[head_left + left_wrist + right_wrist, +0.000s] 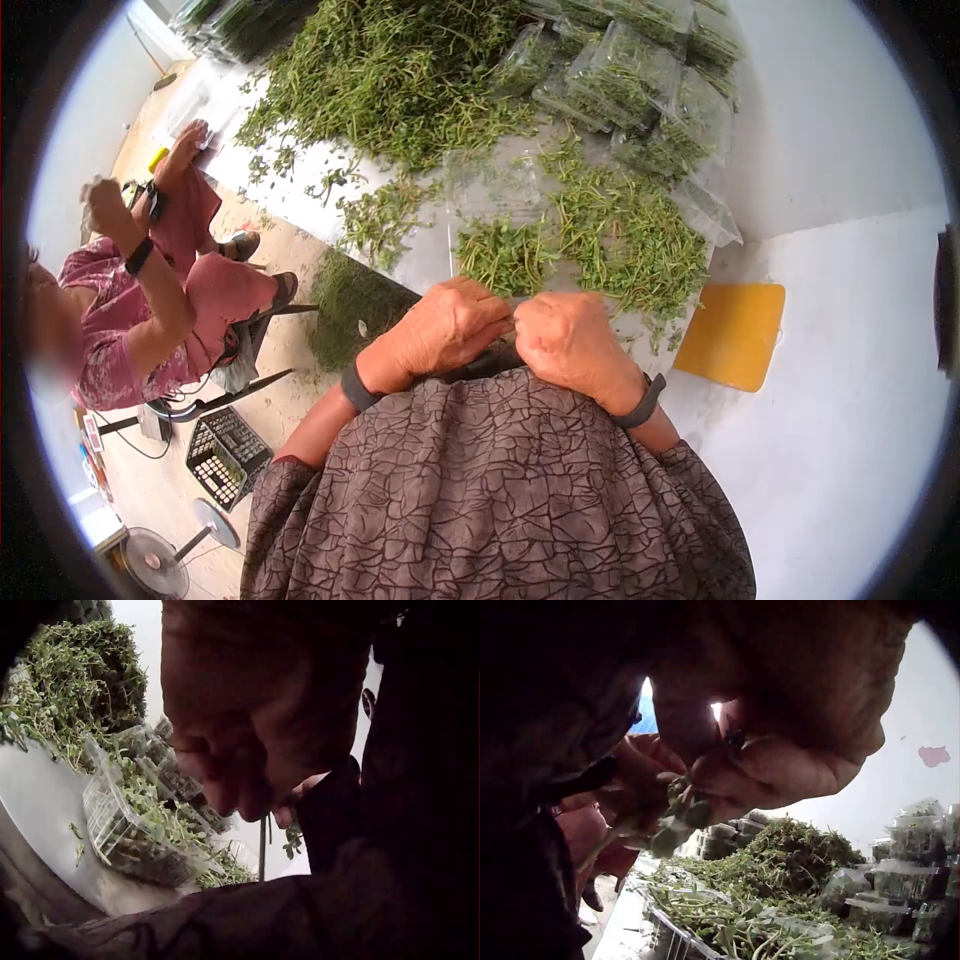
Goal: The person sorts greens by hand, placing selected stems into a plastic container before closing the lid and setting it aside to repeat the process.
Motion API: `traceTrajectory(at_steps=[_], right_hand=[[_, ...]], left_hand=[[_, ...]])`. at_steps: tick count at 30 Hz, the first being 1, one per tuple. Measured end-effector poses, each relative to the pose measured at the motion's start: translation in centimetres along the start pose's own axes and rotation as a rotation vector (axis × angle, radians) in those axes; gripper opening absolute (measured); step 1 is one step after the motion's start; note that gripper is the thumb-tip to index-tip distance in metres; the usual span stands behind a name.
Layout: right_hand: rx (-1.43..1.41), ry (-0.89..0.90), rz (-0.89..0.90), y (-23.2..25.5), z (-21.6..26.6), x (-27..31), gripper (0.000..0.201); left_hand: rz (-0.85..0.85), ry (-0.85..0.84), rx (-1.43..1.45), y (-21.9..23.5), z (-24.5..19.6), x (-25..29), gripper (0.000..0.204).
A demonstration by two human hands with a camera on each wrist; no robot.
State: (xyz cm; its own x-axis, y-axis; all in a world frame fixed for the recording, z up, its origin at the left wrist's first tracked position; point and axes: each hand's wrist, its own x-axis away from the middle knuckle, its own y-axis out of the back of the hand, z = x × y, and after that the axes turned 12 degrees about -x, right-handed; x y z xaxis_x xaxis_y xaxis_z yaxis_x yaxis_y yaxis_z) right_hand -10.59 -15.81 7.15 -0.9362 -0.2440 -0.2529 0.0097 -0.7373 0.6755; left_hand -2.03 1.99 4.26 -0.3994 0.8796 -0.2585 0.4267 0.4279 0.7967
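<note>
Both hands are close together at the table's near edge, in front of the patterned shirt. My right hand (575,340) has its fingers curled and pinches a small leafy green sprig (676,817). Curled in the same way, my left hand (445,320) is right beside it, with a thin stem (262,847) at its fingertips. The fingertips are mostly hidden in the head view. Just beyond the hands sits an opened clear plastic box with cut greens (500,258) in it, its transparent lid (492,185) tipped back. Loose greens (630,245) lie to its right.
A large heap of greens (390,80) covers the table's far side. Filled clear boxes (630,80) are stacked at the back right. A yellow stool (733,337) stands at right. Another person (150,290) sits at left, near a black crate (228,458) on the floor.
</note>
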Motion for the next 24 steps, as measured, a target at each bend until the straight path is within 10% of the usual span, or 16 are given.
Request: traceTrajectory(at_steps=[19,22,24], right_hand=[[-0.464,-0.377,-0.542,1.0,-0.1,-2.5,0.005],[-0.45,-0.456,-0.667,2.8,-0.5,-2.6,0.008],[-0.436,-0.447,-0.702,2.5,-0.4,-2.7,0.01]], left_hand=[[-0.167,-0.161,0.341,3.5,0.9,-1.1,0.014],[-0.092,-0.102,0.39,4.6,0.6,-0.4,0.02],[-0.089,0.257,0.516,4.7,1.0,0.5,0.023]])
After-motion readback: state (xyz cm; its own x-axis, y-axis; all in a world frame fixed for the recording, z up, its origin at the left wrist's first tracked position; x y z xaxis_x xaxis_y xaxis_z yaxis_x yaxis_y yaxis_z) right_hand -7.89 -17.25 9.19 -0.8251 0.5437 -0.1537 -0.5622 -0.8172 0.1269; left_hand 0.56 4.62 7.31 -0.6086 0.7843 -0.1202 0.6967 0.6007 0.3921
